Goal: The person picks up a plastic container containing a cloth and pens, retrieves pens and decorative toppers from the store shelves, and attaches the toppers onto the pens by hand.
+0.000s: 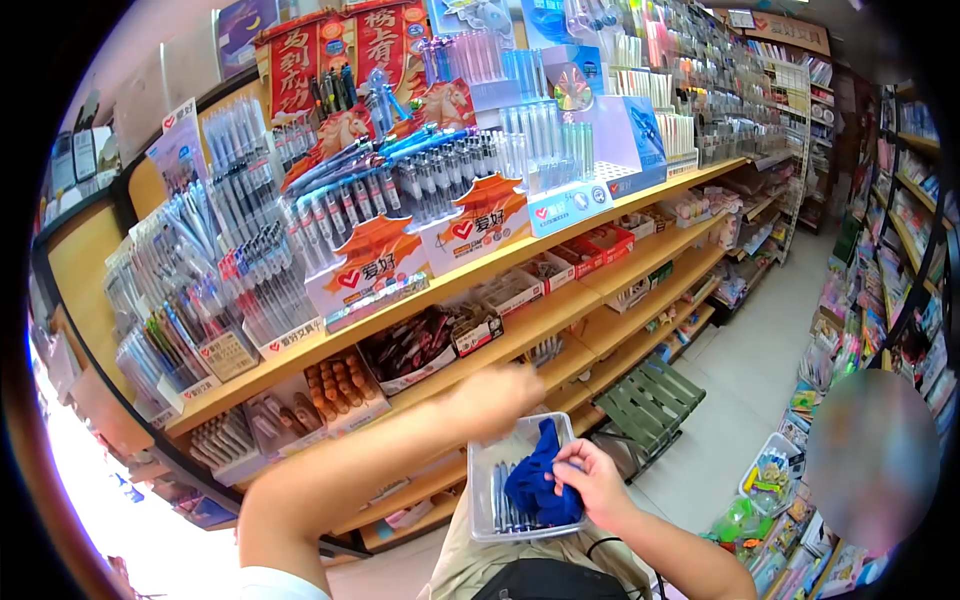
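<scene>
A clear plastic box [481,522] rests on my lap, with several pens [503,490] lying side by side in it. A dark blue cloth [535,490] is bunched over the pens and partly covers them. My right hand [590,485] is at the box's right side, its fingers pinched on the cloth. My left hand [507,400] is above the far edge of the box, in front of the lower shelf. Motion smears its fingers, so I cannot see whether anything is in them.
Pen displays fill the top shelf [450,285]; small cartons [545,280] sit on the shelf below. A green folding stool [655,400] stands on the floor beyond the box. Goods and a small basket [772,475] line the aisle's right side.
</scene>
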`<state>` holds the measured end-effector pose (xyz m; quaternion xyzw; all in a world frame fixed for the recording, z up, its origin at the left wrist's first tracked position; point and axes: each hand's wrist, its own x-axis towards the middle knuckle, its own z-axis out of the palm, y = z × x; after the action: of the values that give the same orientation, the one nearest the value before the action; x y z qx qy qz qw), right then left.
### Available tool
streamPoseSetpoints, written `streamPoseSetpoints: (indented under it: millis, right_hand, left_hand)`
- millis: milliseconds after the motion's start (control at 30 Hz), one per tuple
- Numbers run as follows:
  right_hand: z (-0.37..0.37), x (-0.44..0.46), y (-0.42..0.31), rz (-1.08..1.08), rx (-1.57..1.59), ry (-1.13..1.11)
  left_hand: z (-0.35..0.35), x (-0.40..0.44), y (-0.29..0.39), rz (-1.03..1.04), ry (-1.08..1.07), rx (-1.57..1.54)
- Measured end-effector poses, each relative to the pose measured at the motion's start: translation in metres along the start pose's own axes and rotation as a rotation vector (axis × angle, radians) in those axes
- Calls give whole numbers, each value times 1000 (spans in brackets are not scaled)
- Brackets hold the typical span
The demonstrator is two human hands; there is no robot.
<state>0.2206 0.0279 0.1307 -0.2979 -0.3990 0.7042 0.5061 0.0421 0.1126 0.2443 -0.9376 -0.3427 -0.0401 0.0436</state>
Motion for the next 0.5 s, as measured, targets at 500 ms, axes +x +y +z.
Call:
streamPoseSetpoints:
  millis: [500]
  right_hand:
    - [-5, 23, -3, 174, 416, 141]
  left_hand:
    - [144, -35, 22, -60, -872, 51]
